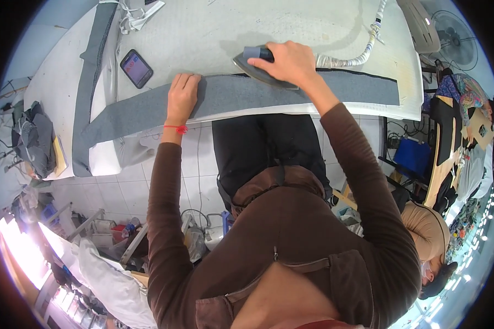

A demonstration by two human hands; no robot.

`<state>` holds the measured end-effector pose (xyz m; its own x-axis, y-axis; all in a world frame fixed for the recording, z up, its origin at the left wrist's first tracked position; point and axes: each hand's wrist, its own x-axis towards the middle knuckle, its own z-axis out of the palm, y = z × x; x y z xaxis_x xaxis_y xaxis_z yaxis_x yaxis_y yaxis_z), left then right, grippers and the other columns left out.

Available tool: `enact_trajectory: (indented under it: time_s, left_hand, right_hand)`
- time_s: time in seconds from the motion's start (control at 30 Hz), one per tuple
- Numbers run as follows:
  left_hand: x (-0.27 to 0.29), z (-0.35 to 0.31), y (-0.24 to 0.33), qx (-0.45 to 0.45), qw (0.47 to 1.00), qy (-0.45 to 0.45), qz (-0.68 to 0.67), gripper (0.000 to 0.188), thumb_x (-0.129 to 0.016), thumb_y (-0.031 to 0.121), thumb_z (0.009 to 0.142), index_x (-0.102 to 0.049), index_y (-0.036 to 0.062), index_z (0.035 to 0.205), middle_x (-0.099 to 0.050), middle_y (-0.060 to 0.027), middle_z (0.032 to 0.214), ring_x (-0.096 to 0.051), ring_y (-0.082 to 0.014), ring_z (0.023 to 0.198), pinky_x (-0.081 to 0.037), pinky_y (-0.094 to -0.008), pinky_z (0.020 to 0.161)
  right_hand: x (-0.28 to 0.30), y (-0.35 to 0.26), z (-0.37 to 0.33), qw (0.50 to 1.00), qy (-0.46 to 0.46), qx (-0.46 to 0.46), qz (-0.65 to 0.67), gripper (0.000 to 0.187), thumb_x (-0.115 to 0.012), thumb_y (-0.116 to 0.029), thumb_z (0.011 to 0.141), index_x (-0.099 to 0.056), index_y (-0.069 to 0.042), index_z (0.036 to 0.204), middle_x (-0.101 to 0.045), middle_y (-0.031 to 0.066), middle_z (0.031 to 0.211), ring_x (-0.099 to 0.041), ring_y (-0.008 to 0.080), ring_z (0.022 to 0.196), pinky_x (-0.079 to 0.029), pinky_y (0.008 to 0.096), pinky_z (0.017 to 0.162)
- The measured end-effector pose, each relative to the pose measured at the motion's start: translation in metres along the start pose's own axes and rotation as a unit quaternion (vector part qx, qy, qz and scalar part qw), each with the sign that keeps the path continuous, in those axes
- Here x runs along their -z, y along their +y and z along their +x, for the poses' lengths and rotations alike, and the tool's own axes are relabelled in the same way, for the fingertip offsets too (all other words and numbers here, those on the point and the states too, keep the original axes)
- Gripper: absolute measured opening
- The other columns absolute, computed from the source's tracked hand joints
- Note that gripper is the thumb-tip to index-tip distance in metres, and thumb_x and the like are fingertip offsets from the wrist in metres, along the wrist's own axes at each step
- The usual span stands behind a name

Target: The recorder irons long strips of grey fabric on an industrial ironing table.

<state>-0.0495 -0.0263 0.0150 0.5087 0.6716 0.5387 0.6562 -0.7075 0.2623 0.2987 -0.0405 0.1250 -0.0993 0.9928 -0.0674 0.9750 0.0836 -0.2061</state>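
Note:
A long grey fabric strip lies along the near edge of a white padded ironing table. My right hand is wrapped round the handle of an iron, whose soleplate rests on the strip's upper edge. From the iron a wrapped hose leads right and up. My left hand presses on the strip to the left of the iron, its fingers curled and close together at the fabric's upper edge. Whatever the fingertips pinch is hidden. At the left the strip bends and hangs over the table edge.
A phone lies beyond my left hand. Another grey strip runs along the table's left side, with white straps at the back. Dark cloth is piled far left. A fan stands right; another person is lower right.

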Motion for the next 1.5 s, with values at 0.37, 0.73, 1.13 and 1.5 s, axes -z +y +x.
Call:
enact_trajectory:
  time_s: [0.37, 0.73, 1.13, 1.5]
  left_hand:
    - [0.003, -0.002, -0.013, 0.068, 0.997, 0.038, 0.006, 0.019, -0.087, 0.011, 0.093, -0.074, 0.0082, 0.106, -0.071, -0.0094, 0.107, -0.067, -0.0346, 0.102, -0.054, -0.0465, 0.089]
    - [-0.005, 0.012, -0.012, 0.090, 0.994, -0.045, 0.037, 0.037, -0.091, 0.031, 0.094, -0.073, 0.0072, 0.115, -0.069, -0.0110, 0.119, -0.063, -0.0377, 0.113, -0.051, -0.0489, 0.099]
    - [-0.019, 0.034, 0.031, 0.176, 0.980, -0.094, -0.003, 0.028, -0.091, 0.035, 0.093, -0.073, 0.0149, 0.101, -0.070, -0.0044, 0.106, -0.060, -0.0345, 0.111, -0.045, -0.0501, 0.094]
    - [-0.086, 0.065, 0.134, 0.254, 0.967, -0.006, 0.001, 0.032, -0.092, 0.027, 0.092, -0.080, 0.0177, 0.120, -0.072, -0.0059, 0.119, -0.063, -0.0347, 0.116, -0.049, -0.0502, 0.102]
  right_hand:
    - [0.043, 0.224, 0.048, 0.898, 0.418, -0.031, 0.132, 0.034, -0.088, -0.035, 0.101, -0.084, -0.003, 0.113, -0.085, 0.0156, 0.113, -0.080, 0.0349, 0.108, -0.060, 0.0449, 0.100]
    - [-0.080, 0.481, -0.215, 0.879, 0.235, -0.411, -0.065, 0.049, -0.088, -0.041, 0.097, -0.078, -0.012, 0.134, -0.082, 0.0137, 0.106, -0.077, 0.0407, 0.108, -0.059, 0.0515, 0.100]
    - [0.011, 0.554, -0.224, 0.887, 0.209, -0.412, -0.005, 0.039, -0.091, -0.044, 0.096, -0.088, -0.006, 0.105, -0.087, 0.0128, 0.097, -0.083, 0.0282, 0.090, -0.063, 0.0435, 0.085]
    - [-0.012, 0.494, -0.218, 0.902, 0.286, -0.312, -0.090, 0.038, -0.085, -0.039, 0.101, -0.085, -0.010, 0.126, -0.085, 0.0125, 0.121, -0.079, 0.0360, 0.114, -0.061, 0.0506, 0.099]
